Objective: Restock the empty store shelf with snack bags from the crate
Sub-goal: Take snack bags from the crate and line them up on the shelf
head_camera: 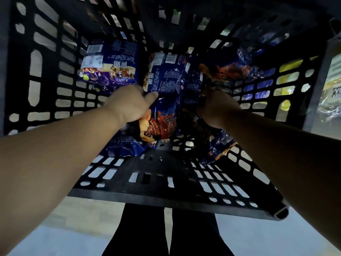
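Black slatted crate (166,174) holds blue snack bags; centre bag (171,74) lies back-up, long axis running from near wall to far wall; print too small to read; left hand (132,104) grips front-up bag (156,124); right hand (215,108) grips bag (219,143) at the crate's right.

Single head view, looking steeply down, close, into black crate (166,174); hands reach in.

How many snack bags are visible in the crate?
About 6, maybe more hidden: far left, centre, far right, under left hand, near left, near right.
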`<act>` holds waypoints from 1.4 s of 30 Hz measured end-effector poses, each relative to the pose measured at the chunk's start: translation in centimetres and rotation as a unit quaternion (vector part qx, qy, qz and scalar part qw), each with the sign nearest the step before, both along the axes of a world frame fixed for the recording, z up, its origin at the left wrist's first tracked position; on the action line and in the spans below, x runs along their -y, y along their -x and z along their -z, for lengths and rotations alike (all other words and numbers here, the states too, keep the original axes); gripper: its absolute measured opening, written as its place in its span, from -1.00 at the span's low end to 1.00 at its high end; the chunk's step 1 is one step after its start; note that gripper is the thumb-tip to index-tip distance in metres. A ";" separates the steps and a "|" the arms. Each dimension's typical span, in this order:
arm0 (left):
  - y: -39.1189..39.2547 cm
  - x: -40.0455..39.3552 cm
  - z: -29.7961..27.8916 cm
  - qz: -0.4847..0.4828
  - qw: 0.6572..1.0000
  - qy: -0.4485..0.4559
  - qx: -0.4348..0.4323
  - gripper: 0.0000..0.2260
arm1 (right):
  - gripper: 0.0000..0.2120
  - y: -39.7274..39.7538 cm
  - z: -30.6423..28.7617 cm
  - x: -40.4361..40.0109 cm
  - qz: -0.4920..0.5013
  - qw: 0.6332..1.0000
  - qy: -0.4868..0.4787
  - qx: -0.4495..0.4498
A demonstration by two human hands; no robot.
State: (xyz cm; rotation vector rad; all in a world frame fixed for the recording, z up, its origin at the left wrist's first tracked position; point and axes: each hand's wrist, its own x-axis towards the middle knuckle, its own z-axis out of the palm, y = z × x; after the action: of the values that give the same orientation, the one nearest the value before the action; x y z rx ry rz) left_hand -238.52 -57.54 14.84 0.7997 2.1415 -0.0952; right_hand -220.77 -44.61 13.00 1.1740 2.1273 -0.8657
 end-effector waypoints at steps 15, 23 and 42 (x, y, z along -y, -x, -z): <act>-7.2 -1.5 0.5 0.565 0.822 -0.015 -0.075 -0.57 | -0.65 -0.2 1.1 -0.3 -0.060 0.998 -0.025 0.009; -3.8 -0.2 -0.2 0.505 0.829 0.110 -0.213 -0.56 | -0.36 0.2 0.6 0.7 -0.109 0.992 -0.063 -0.006; -3.1 1.1 0.7 0.228 0.951 -0.067 -0.195 -0.40 | -0.31 4.9 4.1 1.1 -0.191 0.972 -0.133 0.008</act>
State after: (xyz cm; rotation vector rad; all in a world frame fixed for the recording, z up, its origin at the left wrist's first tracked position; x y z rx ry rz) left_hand -235.37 -58.60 14.16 1.4497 2.2994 -0.3787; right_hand -225.68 -45.74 8.89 0.8399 2.3994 -0.4060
